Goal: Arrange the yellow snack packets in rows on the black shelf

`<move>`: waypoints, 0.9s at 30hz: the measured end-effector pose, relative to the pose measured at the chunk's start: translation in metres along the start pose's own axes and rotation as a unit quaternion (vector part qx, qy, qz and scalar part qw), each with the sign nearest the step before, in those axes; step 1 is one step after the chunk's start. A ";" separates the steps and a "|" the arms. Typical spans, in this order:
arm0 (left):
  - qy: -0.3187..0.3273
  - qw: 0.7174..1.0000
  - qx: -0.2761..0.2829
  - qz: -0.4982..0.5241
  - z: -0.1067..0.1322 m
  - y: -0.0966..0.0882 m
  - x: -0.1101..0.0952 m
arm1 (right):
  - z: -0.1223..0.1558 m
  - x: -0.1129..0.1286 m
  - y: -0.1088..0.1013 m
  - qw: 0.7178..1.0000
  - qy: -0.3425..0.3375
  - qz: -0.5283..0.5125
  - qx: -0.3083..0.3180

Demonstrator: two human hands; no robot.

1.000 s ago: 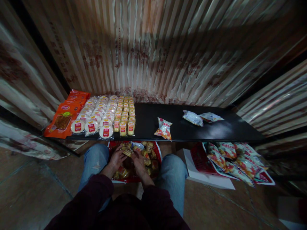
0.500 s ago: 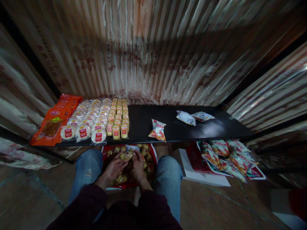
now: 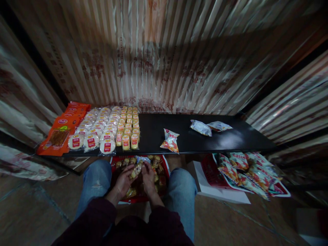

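Observation:
Between my knees sits a red box (image 3: 114,163) full of small yellow wrapped snack packs. My left hand (image 3: 123,181) is curled round several of these packs (image 3: 136,169), held just above the box. My right hand (image 3: 149,178) is closed too, its fingers pressed against the same bunch from the right. Above the box runs a black shelf (image 3: 200,141). On the shelf's left end stand rows of matching yellow packs (image 3: 128,129), round white cakes with red labels (image 3: 97,130) and orange packets (image 3: 63,131).
A red-and-white snack bag (image 3: 170,140) lies mid-shelf, two pale bags (image 3: 208,127) further right. Below right, a white box (image 3: 222,186) holds several red-and-yellow bags (image 3: 246,169). Striped plastic-wrapped panels wall in the back and sides. My jeans-clad knees flank the red box.
Both hands have stayed over the red box, shifting the bunch of yellow packs slightly. The view swung a little left, then back.

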State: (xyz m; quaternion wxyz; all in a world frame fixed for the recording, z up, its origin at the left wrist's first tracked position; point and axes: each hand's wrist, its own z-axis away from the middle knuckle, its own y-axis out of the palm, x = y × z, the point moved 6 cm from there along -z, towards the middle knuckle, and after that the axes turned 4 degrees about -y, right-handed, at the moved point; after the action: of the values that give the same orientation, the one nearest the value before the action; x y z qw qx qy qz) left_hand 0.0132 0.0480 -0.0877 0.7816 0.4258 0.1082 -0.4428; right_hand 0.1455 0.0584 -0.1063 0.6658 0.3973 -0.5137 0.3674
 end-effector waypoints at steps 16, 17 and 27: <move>0.223 0.932 -0.054 -0.281 0.008 0.010 -0.016 | 0.015 0.010 0.008 0.999 0.031 0.014 0.016; 0.242 0.921 -0.055 -0.300 0.009 0.011 -0.017 | 0.016 0.008 0.007 0.999 0.037 0.010 0.013; 0.306 0.889 0.005 -0.341 0.025 0.023 -0.019 | 0.013 0.003 0.003 0.999 0.037 0.006 0.022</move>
State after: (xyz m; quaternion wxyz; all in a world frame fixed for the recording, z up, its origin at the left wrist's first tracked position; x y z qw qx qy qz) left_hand 0.0145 0.0461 -0.0489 0.5087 0.4807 0.4785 -0.5303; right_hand 0.1383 0.0481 -0.1009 0.6732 0.3947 -0.4834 0.3968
